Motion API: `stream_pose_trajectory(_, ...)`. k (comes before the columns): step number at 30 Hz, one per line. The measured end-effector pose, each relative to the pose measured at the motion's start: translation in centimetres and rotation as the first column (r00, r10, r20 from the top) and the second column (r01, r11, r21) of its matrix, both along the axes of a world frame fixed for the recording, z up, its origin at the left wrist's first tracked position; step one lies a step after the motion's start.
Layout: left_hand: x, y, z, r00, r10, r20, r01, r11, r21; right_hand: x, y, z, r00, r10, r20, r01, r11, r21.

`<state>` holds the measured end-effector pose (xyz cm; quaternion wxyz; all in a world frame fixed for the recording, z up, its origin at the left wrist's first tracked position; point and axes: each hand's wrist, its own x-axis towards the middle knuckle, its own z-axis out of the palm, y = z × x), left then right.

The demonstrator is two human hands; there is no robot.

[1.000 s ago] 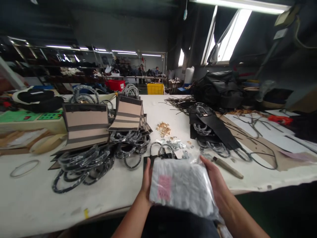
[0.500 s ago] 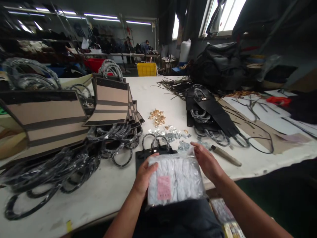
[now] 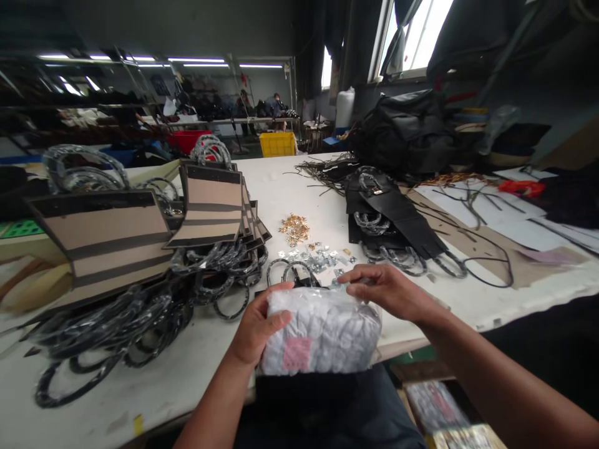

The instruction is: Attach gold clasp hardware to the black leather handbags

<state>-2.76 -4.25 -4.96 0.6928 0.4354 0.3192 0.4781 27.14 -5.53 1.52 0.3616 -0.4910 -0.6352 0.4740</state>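
A clear plastic bag packed with white wrapped pieces (image 3: pixel 337 333), with a pink label on its front, is held above the table's near edge. My left hand (image 3: pixel 262 324) grips its left end, thumb across the front. At the bag's upper right edge is my right hand (image 3: pixel 379 288), fingers bent and pinched together by the plastic; what lies between the fingertips is too small to make out. Behind the bag, black wrapped handles (image 3: pixel 299 271) of a dark panel show, the panel mostly hidden. Small silver metal plates (image 3: pixel 322 257) and a heap of gold fasteners (image 3: pixel 294 229) lie just beyond.
Bag panels with plastic-wrapped handles (image 3: pixel 210 212) are stacked at the left. Black panels with handles (image 3: pixel 393 218) and cut strips lie at the right. Another packed bag (image 3: pixel 435 402) sits in a box below the table edge. People work far back.
My right hand has moved left and over the bag's top edge, its fingers now bent in. The bag has tilted back, showing more of its top. The view has shifted slightly.
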Motion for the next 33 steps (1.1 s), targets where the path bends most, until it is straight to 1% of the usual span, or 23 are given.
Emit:
stream_pose_trajectory(2,-0.9,0.8,1.2,0.999,0.016,-0.049,-0.013,0.997,0.074,-0.6,-0.5,1.0,0.998,-0.045,-0.040,0.048,0.997,0.065)
stream_pose_trajectory(3,-1.4,1.2,1.6,0.996,0.023,-0.088,-0.014,0.995,0.102,-0.9,-0.6,1.1,0.996,-0.067,-0.054,0.072,0.993,0.089)
stream_pose_trajectory(5,-2.2,1.9,2.0,0.982,0.030,-0.188,-0.003,0.990,0.141,-1.5,-0.6,0.5,0.993,-0.091,-0.077,0.099,0.990,0.105)
stream_pose_trajectory(7,-2.7,2.2,1.6,0.952,0.045,-0.303,0.008,0.985,0.173,-2.1,-0.4,-0.7,0.994,-0.080,-0.079,0.087,0.992,0.091)
stream_pose_trajectory(9,-2.9,1.9,1.1,0.902,0.126,-0.412,-0.030,0.972,0.232,-2.5,-0.2,-1.7,0.997,-0.059,-0.054,0.064,0.992,0.104)
stream_pose_trajectory(10,-2.8,1.6,0.8,0.866,0.200,-0.458,-0.066,0.955,0.290,-2.7,-0.1,-2.0,0.999,-0.043,-0.028,0.046,0.990,0.130)
stream_pose_trajectory(11,-2.6,1.2,0.7,0.817,0.299,-0.492,-0.109,0.919,0.378,-2.8,-0.1,-2.0,1.000,-0.022,0.001,0.022,0.986,0.163)
stream_pose_trajectory(12,-2.3,0.6,0.7,0.753,0.421,-0.506,-0.147,0.857,0.494,-2.9,-0.1,-1.9,0.999,0.008,0.038,-0.015,0.981,0.194)
stream_pose_trajectory(13,-1.8,0.0,0.8,0.677,0.551,-0.487,-0.169,0.761,0.627,-3.0,-0.1,-1.6,0.995,0.046,0.084,-0.063,0.974,0.218)
stream_pose_trajectory(14,-1.3,-0.8,0.9,0.600,0.669,-0.439,-0.164,0.640,0.751,-3.0,-0.1,-1.3,0.986,0.086,0.140,-0.118,0.965,0.234)
stream_pose_trajectory(15,-0.7,-1.6,1.1,0.534,0.760,-0.372,-0.139,0.512,0.848,-3.1,-0.1,-0.9,0.971,0.124,0.206,-0.173,0.955,0.242)
stream_pose_trajectory(16,-0.1,-2.6,1.3,0.487,0.819,-0.303,-0.098,0.396,0.913,-3.1,-0.1,-0.5,0.948,0.155,0.279,-0.228,0.940,0.252)
stream_pose_trajectory(17,0.6,-3.5,1.4,0.466,0.847,-0.257,-0.046,0.313,0.949,-3.1,-0.1,-0.2,0.918,0.174,0.356,-0.279,0.921,0.272)
stream_pose_trajectory(18,1.3,-4.4,1.4,0.467,0.853,-0.234,0.008,0.260,0.966,-3.1,-0.1,0.0,0.883,0.178,0.433,-0.328,0.895,0.301)
stream_pose_trajectory(19,1.9,-5.3,1.4,0.485,0.843,-0.231,0.061,0.231,0.971,-3.1,-0.1,0.2,0.844,0.165,0.510,-0.374,0.863,0.339)
stream_pose_trajectory(20,2.5,-6.0,1.2,0.511,0.824,-0.246,0.110,0.221,0.969,-3.2,-0.1,0.4,0.801,0.138,0.583,-0.419,0.825,0.379)
stream_pose_trajectory(22,3.4,-6.9,0.6,0.555,0.775,-0.302,0.192,0.234,0.953,-3.4,-0.1,0.6,0.720,0.054,0.692,-0.489,0.747,0.450)
stream_pose_trajectory(24,4.0,-7.2,0.0,0.566,0.743,-0.358,0.242,0.265,0.933,-3.7,-0.2,0.9,0.662,-0.021,0.749,-0.527,0.697,0.486)
stream_pose_trajectory(25,4.1,-7.2,-0.3,0.558,0.738,-0.381,0.258,0.282,0.924,-3.8,-0.2,1.1,0.642,-0.042,0.765,-0.538,0.687,0.489)
stream_pose_trajectory(28,4.5,-6.9,-0.9,0.508,0.752,-0.420,0.276,0.320,0.906,-3.7,0.0,1.5,0.604,-0.055,0.795,-0.553,0.690,0.467)
stream_pose_trajectory(30,4.7,-6.8,-1.2,0.478,0.767,-0.428,0.279,0.330,0.902,-3.4,0.3,1.8,0.588,-0.017,0.809,-0.561,0.712,0.422)
stream_pose_trajectory(33,5.0,-6.7,-1.7,0.471,0.786,-0.399,0.263,0.307,0.915,-3.4,0.8,2.5,0.537,0.067,0.841,-0.581,0.752,0.312)
